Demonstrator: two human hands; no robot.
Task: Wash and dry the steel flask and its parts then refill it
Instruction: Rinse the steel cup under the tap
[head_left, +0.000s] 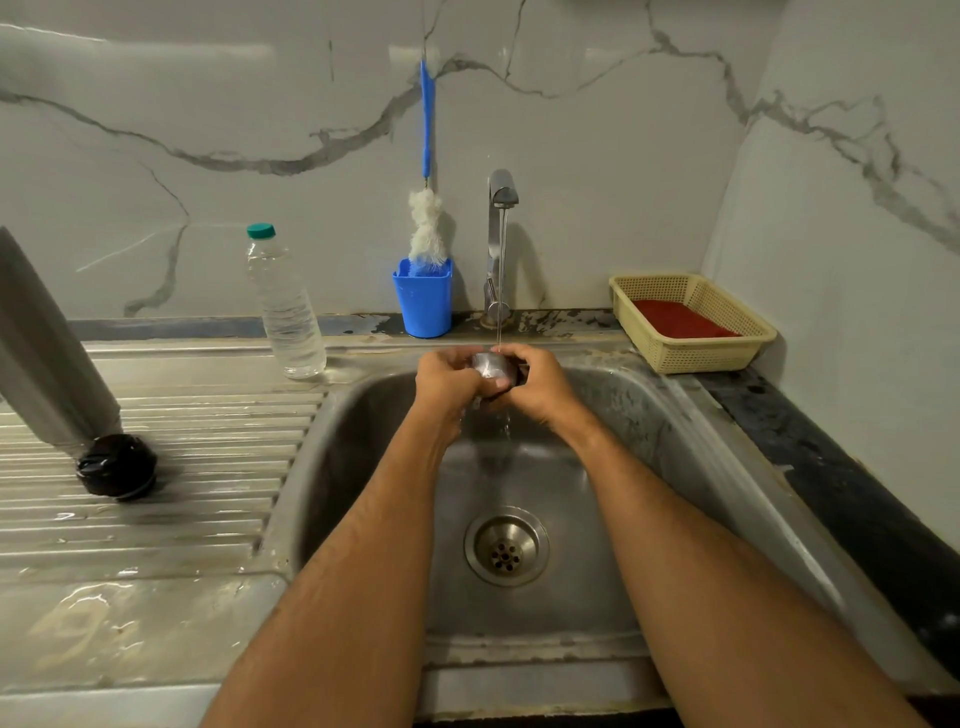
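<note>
Over the steel sink, left hand and right hand clamped together around the wet flask cap under the tap stream: slippery, liable to drop.

Head-worn wide-angle camera looks forward and down, close over a steel sink, toward the marble-patterned wall.

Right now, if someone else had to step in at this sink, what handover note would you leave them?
Left hand and right hand both grip a small steel flask part under the running tap, over the sink.
Flask body stands upturned on the drainboard, a black stopper beside it.
Done: rinsing under way.
Left: finish washing, dry with the red cloth, refill from the water bottle.
</note>
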